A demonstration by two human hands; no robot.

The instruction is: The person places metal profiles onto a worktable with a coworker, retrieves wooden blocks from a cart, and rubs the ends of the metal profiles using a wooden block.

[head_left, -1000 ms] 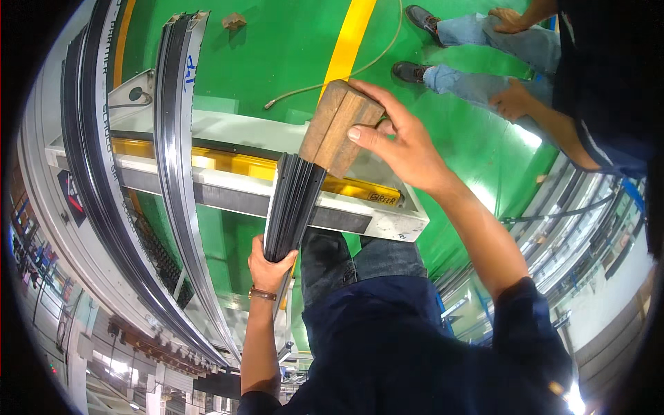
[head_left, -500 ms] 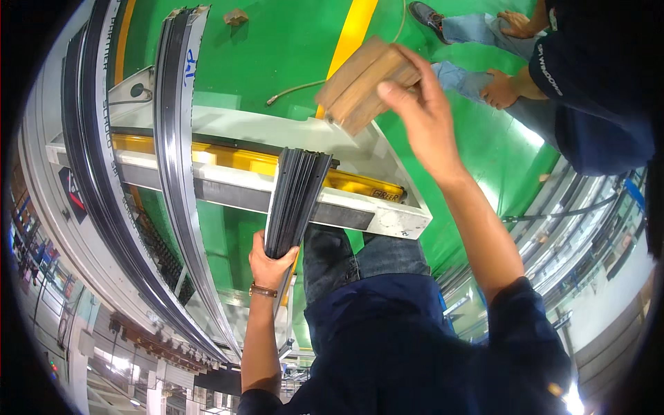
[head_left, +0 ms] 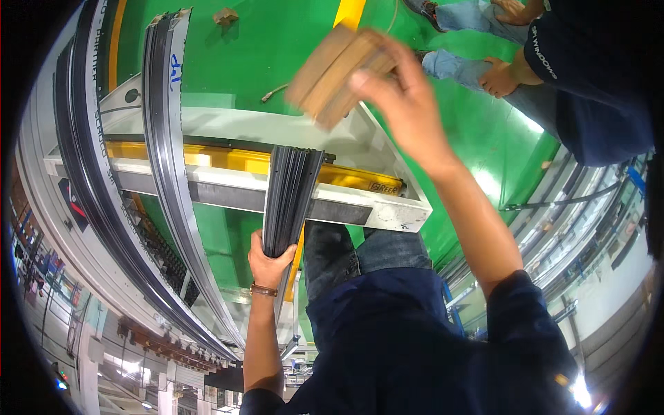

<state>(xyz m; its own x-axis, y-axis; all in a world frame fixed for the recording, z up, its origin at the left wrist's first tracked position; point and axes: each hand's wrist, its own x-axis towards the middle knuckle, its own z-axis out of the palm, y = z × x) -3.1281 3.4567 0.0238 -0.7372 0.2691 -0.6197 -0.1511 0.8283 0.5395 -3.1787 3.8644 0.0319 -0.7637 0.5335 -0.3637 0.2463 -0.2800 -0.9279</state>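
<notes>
My right hand (head_left: 404, 111) grips a wooden block (head_left: 339, 72), raised above the far side of a white frame and slightly blurred. My left hand (head_left: 271, 257) is wrapped round a dark grey ribbed profile (head_left: 294, 197), thumb on its right side. The profile lies across the white metal beam (head_left: 228, 196) and its yellow bar (head_left: 228, 159), its cut end pointing away from me. The block is apart from the profile, above and to the right of its end. The undersides of the left fingers are hidden by the profile.
Two more long profiles lie left: a silver-grey one (head_left: 164, 104) with blue handwriting and a black one (head_left: 79, 124). A co-worker's legs (head_left: 470, 21) and hands are at the upper right. A wood piece (head_left: 225, 16) and a cable end (head_left: 266, 97) lie on the green floor.
My right hand has moved left with the wooden block, toward the profile's end. My left hand keeps its hold on the profile. The whole view has shifted slightly.
</notes>
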